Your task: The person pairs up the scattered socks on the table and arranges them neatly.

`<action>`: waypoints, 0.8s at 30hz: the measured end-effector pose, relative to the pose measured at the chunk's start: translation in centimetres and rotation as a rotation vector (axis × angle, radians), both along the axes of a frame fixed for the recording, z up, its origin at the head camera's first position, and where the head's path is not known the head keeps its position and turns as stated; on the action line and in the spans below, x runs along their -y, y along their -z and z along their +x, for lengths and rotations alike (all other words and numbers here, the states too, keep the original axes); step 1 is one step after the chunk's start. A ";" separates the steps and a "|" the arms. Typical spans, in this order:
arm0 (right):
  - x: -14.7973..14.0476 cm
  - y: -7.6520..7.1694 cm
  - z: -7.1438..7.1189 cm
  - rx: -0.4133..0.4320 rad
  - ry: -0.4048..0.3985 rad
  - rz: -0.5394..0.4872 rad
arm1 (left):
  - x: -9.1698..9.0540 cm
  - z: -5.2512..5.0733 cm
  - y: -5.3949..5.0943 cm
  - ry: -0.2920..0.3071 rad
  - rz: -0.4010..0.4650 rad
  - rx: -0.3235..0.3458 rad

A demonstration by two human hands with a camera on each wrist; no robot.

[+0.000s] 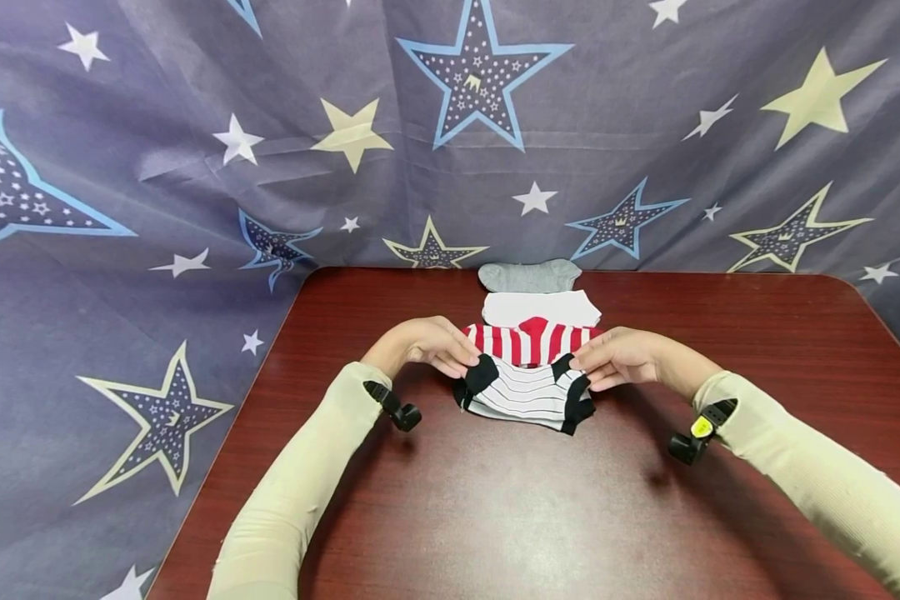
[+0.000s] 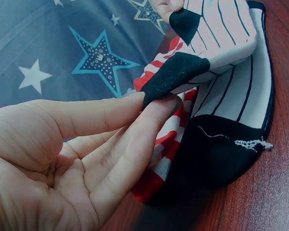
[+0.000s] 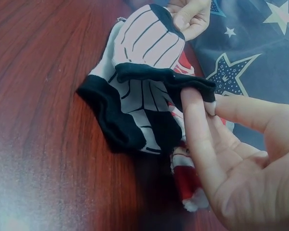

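A white sock with thin black stripes [image 1: 528, 390] is stretched between both hands above the table. My left hand [image 1: 437, 343] pinches its black toe end [image 2: 176, 72] between thumb and fingers. At the opposite end, my right hand [image 1: 624, 354] pinches the black cuff [image 3: 192, 86]. Beneath it lies a matching striped sock [image 2: 214, 149], with a loose white thread on its black part. Just behind, a red-and-white striped sock [image 1: 536, 340] lies flat, partly covered by the held sock and the fingers.
Farther back, white socks [image 1: 540, 308] and grey socks [image 1: 528, 277] lie in a row toward the far edge of the dark red wooden table [image 1: 510, 517]. A star-patterned curtain [image 1: 435, 192] hangs behind and on the left.
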State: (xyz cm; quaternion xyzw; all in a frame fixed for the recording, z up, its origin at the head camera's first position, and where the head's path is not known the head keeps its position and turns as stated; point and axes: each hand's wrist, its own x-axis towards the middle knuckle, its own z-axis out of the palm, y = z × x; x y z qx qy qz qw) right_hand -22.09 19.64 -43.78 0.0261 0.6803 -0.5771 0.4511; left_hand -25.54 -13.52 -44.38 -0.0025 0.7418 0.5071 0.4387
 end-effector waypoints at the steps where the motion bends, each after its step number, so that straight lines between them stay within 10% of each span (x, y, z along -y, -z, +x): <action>1: 0.0 0.0 0.0 0.000 -0.001 0.001 | 0.0 0.0 0.0 -0.001 -0.001 0.001; 24: -0.7 0.4 0.2 -0.008 -0.042 0.046 | 0.4 -0.1 0.3 0.005 -0.054 -0.011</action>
